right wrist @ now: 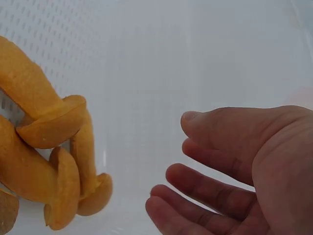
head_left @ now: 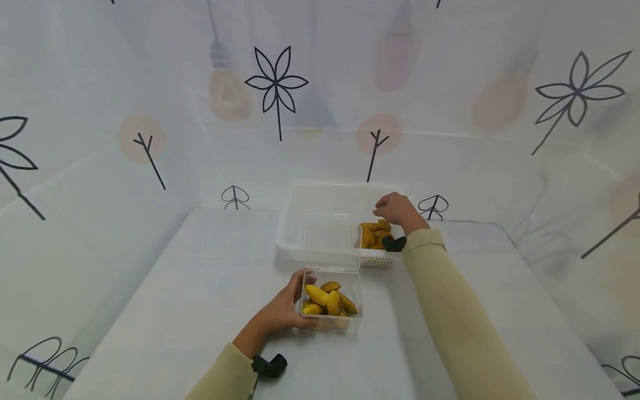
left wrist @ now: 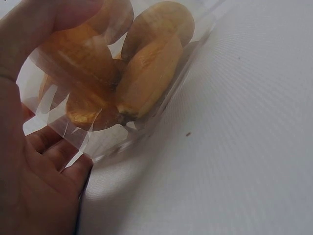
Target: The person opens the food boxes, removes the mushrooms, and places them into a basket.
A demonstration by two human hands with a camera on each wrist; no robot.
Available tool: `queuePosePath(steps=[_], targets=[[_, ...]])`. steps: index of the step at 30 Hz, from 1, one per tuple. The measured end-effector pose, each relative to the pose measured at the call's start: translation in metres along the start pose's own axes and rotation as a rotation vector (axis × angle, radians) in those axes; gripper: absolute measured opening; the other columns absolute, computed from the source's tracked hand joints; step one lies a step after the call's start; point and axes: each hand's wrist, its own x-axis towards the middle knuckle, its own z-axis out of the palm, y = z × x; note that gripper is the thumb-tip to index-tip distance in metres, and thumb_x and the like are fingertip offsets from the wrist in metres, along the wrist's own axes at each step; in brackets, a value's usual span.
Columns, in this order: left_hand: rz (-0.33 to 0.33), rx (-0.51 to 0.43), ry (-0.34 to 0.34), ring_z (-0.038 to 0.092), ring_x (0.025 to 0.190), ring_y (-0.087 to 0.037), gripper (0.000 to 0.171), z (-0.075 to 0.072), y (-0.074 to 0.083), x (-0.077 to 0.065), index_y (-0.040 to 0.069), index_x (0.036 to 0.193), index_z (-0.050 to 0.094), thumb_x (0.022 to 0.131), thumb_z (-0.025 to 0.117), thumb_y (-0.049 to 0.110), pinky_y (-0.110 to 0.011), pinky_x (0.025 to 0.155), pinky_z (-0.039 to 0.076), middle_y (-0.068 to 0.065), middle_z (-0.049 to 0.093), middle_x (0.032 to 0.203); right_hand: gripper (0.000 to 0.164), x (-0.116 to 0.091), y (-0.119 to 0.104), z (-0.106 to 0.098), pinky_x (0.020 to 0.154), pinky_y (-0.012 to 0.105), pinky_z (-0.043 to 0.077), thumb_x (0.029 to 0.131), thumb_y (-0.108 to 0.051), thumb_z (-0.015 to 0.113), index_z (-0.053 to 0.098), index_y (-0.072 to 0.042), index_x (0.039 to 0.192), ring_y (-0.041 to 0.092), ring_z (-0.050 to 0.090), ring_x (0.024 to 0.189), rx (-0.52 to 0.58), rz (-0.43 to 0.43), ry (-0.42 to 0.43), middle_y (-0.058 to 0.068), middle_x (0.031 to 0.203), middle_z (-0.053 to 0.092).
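Note:
My left hand (head_left: 280, 308) grips the left side of a clear plastic box (head_left: 359, 294), thumb at the front and fingers behind. Inside it lie several yellow mushrooms (head_left: 327, 297); the left wrist view shows mushrooms (left wrist: 146, 78) through the clear wall, beside my thumb. The box's clear lid (head_left: 332, 258) is raised at the back. Over the right end of a white perforated basket (head_left: 287, 236) hovers my right hand (head_left: 398, 211), its fingers loosely bent with nothing in them. More yellow mushrooms (right wrist: 54, 122) lie in the basket, apart from the right fingertips (right wrist: 190, 125).
The basket stands at the back of the white-covered table (head_left: 225, 283), against a patterned cloth backdrop (head_left: 320, 155). The raised lid overlaps the basket's front in the head view. Cloth walls (head_left: 100, 222) rise on both sides. Black bands (head_left: 270, 366) sit on the wrists.

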Motion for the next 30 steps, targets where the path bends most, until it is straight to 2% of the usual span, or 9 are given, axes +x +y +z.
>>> queuePosePath(steps=[3, 8, 12, 16, 22, 30], targets=[[0.002, 0.011, -0.01, 0.029, 0.146, -0.03, 0.103, 0.0, -0.001, 0.001, 0.005, 0.15, 0.015, 0.073, 0.083, 0.016, -0.047, 0.118, 0.021, -0.023, 0.035, 0.15, 0.042, -0.007, -0.004, -0.002, 0.1, 0.052, 0.047, 0.098, -0.029, 0.053, 0.057, -0.003, 0.131, 0.038, 0.054, 0.119, -0.003, -0.012, -0.008, 0.021, 0.134, 0.056], [0.002, 0.013, 0.006, 0.028, 0.146, -0.03, 0.108, 0.003, -0.021, 0.007, 0.008, 0.152, 0.012, 0.072, 0.084, 0.014, -0.047, 0.118, 0.02, -0.022, 0.034, 0.151, 0.043, -0.019, -0.008, -0.003, 0.099, 0.052, 0.048, 0.098, -0.029, 0.053, 0.056, -0.005, 0.133, 0.036, 0.057, 0.116, 0.005, -0.035, -0.01, 0.02, 0.134, 0.056], [0.008, 0.009, 0.025, 0.028, 0.146, -0.029, 0.108, 0.005, -0.034, 0.01, 0.016, 0.152, 0.013, 0.071, 0.085, 0.015, -0.047, 0.119, 0.02, -0.018, 0.035, 0.151, 0.044, -0.028, -0.009, -0.003, 0.098, 0.053, 0.048, 0.098, -0.031, 0.053, 0.055, -0.006, 0.134, 0.037, 0.056, 0.117, 0.007, -0.063, 0.01, 0.02, 0.133, 0.056], [0.02, -0.008, 0.03, 0.03, 0.145, -0.029, 0.105, 0.006, -0.037, 0.01, 0.022, 0.15, 0.016, 0.071, 0.085, 0.018, -0.046, 0.119, 0.022, -0.015, 0.037, 0.15, 0.043, -0.039, -0.012, -0.004, 0.097, 0.053, 0.049, 0.098, -0.032, 0.053, 0.056, -0.008, 0.133, 0.038, 0.054, 0.12, 0.013, -0.091, 0.036, 0.019, 0.132, 0.057], [0.044, -0.014, 0.036, 0.03, 0.145, -0.028, 0.105, 0.005, -0.035, 0.009, 0.019, 0.15, 0.017, 0.071, 0.086, 0.02, -0.047, 0.119, 0.021, -0.015, 0.038, 0.148, 0.04, -0.057, -0.018, -0.006, 0.095, 0.051, 0.05, 0.098, -0.032, 0.054, 0.058, -0.009, 0.13, 0.036, 0.056, 0.118, 0.035, -0.147, 0.082, 0.018, 0.128, 0.06], [0.039, -0.014, 0.034, 0.03, 0.145, -0.029, 0.105, 0.006, -0.035, 0.009, 0.022, 0.15, 0.017, 0.071, 0.086, 0.02, -0.046, 0.119, 0.021, -0.016, 0.038, 0.148, 0.038, -0.078, -0.021, -0.002, 0.096, 0.053, 0.049, 0.097, -0.036, 0.056, 0.059, -0.016, 0.129, 0.034, 0.056, 0.118, 0.075, -0.147, 0.117, 0.014, 0.129, 0.06]])
